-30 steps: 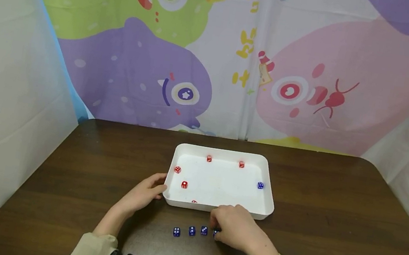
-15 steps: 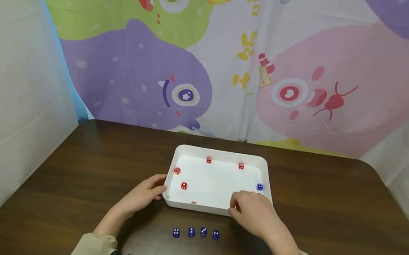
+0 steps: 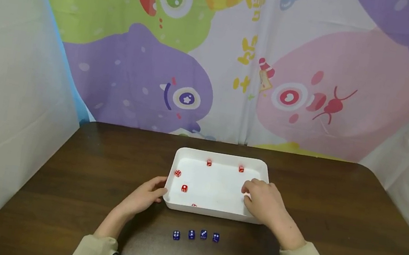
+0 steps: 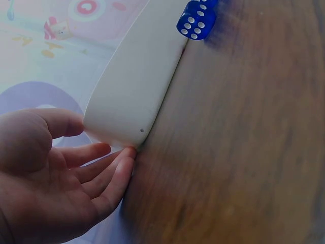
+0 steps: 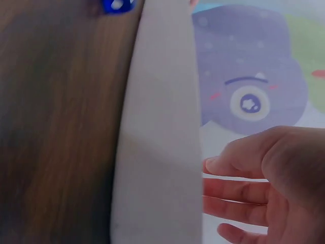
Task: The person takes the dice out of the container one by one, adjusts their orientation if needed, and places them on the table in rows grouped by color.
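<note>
I see a white tray (image 3: 214, 211) in the middle of a dark wooden bench (image 3: 331, 237). My left hand (image 3: 143, 196) rests against the tray's near left corner, fingers straight and relaxed, holding nothing. My right hand (image 3: 263, 200) reaches over the tray's right side, above the spot by the right wall; its fingers look loosely extended in the wrist view, and I cannot tell whether they touch anything beneath them. Five red dice lie in the tray: two near the far wall (image 3: 208, 162), two at the left (image 3: 184, 188), and one half hidden behind the near wall. Four blue dice (image 3: 196, 235) stand in a row on the bench just in front of the tray, close together, clear of both hands.
</note>
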The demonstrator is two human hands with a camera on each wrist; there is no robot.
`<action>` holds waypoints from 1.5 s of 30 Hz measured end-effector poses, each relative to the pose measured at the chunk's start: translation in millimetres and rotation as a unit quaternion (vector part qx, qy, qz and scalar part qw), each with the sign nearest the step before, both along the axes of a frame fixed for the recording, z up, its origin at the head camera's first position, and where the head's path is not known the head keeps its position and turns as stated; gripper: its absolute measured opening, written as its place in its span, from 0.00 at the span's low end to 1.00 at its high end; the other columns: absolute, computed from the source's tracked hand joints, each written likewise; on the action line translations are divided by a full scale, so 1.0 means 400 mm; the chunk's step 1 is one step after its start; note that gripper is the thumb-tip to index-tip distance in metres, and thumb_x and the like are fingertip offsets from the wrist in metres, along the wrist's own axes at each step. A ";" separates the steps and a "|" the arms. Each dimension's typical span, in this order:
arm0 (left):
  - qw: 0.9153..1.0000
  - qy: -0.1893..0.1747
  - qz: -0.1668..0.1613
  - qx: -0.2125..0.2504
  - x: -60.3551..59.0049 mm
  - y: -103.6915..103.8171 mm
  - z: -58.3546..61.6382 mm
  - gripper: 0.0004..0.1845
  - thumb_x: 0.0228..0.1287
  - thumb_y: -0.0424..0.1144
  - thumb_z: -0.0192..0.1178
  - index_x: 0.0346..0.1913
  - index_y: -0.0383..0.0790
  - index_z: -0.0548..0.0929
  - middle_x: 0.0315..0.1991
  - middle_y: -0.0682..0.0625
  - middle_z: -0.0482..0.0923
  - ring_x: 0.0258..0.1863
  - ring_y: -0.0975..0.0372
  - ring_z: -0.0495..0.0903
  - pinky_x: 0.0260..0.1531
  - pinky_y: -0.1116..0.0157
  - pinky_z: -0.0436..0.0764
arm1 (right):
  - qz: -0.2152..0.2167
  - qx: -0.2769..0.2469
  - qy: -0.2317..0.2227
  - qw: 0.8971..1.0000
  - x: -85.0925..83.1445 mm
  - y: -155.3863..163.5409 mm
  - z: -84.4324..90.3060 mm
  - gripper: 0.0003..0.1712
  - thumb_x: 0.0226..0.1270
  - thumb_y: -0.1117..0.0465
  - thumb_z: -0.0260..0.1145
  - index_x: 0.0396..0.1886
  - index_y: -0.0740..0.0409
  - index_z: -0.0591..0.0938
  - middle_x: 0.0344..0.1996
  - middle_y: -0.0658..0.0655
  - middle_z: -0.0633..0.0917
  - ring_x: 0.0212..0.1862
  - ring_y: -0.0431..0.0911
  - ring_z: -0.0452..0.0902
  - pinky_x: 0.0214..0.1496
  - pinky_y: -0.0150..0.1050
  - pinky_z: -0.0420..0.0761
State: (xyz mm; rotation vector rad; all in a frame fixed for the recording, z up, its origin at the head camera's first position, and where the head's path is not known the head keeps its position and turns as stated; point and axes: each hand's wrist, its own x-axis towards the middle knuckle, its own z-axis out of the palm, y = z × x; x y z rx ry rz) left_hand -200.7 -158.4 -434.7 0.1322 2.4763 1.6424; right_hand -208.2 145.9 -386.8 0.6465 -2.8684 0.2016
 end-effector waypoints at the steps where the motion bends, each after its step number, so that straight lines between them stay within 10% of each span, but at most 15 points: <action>1: 1.000 0.000 0.000 0.000 0.001 0.000 0.000 0.22 0.65 0.33 0.49 0.61 0.30 0.66 0.55 0.36 0.70 0.46 0.53 0.74 0.41 0.60 0.77 | -0.003 0.002 -0.002 1.000 -0.005 0.004 -0.004 0.04 0.52 0.64 0.63 0.29 0.56 0.81 0.26 0.52 0.80 0.30 0.47 0.76 0.36 0.45 0.73; 21: 1.000 0.005 -0.008 0.004 -0.002 0.001 0.005 0.23 0.65 0.34 0.49 0.61 0.30 0.65 0.55 0.36 0.70 0.46 0.53 0.74 0.43 0.59 0.77 | -0.042 0.021 -0.035 0.998 -0.060 0.054 -0.070 0.15 0.55 0.65 0.62 0.44 0.59 0.80 0.45 0.58 0.79 0.49 0.55 0.74 0.51 0.58 0.68; 45: 1.000 0.003 0.003 -0.002 -0.001 0.001 -0.002 0.22 0.65 0.33 0.49 0.61 0.30 0.66 0.55 0.36 0.70 0.45 0.54 0.74 0.41 0.60 0.77 | -0.041 0.037 -0.055 0.997 -0.067 0.052 -0.084 0.14 0.55 0.67 0.61 0.43 0.59 0.80 0.40 0.59 0.80 0.48 0.55 0.74 0.53 0.60 0.66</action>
